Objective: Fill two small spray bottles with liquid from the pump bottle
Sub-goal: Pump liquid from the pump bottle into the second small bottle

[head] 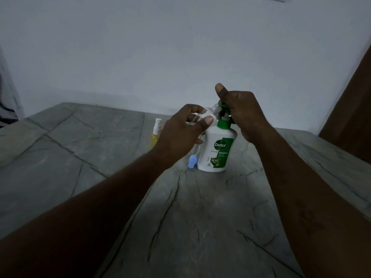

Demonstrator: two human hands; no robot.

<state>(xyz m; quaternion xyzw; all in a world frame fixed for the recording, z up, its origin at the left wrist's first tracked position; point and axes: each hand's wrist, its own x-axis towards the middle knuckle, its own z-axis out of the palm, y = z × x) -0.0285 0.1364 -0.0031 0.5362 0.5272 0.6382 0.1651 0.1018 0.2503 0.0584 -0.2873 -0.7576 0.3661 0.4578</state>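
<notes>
A white pump bottle point(217, 149) with a green label and green pump stands upright on the table. My right hand point(241, 113) grips its green pump head from above, thumb raised. My left hand point(180, 133) holds a small clear spray bottle point(204, 115) tilted, its open neck at the pump's spout. A light blue spray cap point(192, 161) with its thin tube lies on the table beside the pump bottle's base. A second small spray bottle point(155, 135), yellow with a white sprayer top, stands behind my left hand, partly hidden.
The grey marbled table point(180, 217) runs to a pale wall at the back. A brown panel point(353, 97) stands at the right edge. Dark striped fabric point(8, 109) shows at the far left.
</notes>
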